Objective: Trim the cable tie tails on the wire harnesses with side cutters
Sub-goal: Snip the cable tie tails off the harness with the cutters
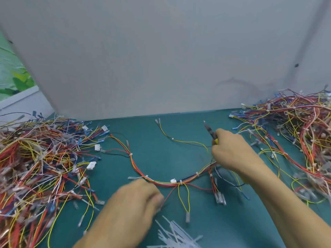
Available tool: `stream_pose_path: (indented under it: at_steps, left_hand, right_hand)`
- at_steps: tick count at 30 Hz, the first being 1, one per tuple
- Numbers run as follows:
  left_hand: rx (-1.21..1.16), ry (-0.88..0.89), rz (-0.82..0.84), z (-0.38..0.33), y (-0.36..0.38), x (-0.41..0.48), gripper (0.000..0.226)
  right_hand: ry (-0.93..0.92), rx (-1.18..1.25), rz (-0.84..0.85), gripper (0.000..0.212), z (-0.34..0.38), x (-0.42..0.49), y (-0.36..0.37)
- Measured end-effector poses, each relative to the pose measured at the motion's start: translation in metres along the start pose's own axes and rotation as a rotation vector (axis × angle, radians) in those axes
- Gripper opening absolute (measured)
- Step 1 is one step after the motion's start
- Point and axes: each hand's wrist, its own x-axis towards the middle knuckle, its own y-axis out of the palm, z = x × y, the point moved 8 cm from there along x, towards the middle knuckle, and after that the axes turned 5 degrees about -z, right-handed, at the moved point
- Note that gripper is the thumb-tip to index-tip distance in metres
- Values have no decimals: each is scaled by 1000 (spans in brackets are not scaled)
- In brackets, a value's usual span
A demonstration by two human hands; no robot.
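A wire harness (161, 182) of red, orange and yellow wires lies curved on the green mat, bound at intervals by white cable ties (197, 174). My right hand (232, 151) grips the yellow-handled side cutters (211, 132), whose jaws point up and away from the harness, and it rests on the harness's right end. My left hand (136, 199) is blurred, fingers curled at the lower left part of the harness; I cannot tell whether it holds a wire.
A big tangle of harnesses (35, 167) covers the left of the mat and another pile (295, 136) the right. Loose white cable ties (175, 233) lie at the front edge. A grey panel (161, 59) stands behind the mat (152, 149).
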Motion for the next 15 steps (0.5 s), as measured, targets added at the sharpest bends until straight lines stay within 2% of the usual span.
stream_pose_path:
  at_steps: [3,7,11,15]
  left_hand:
    - [117,-264,-171,47,-18,33,32]
    - [200,-545,-145,94,-16,73,49]
    - [208,-642,-109,108,-3,89,43]
    - [152,-644,-133,106,3,96,19]
  right_hand:
    - [75,-104,-67,7,-13,1,2]
    - [81,-272,-81,24,-12,-5,17]
    - [34,-392,-98,34,0,-12,34]
    - [25,-441,-13,24,5,-13,40]
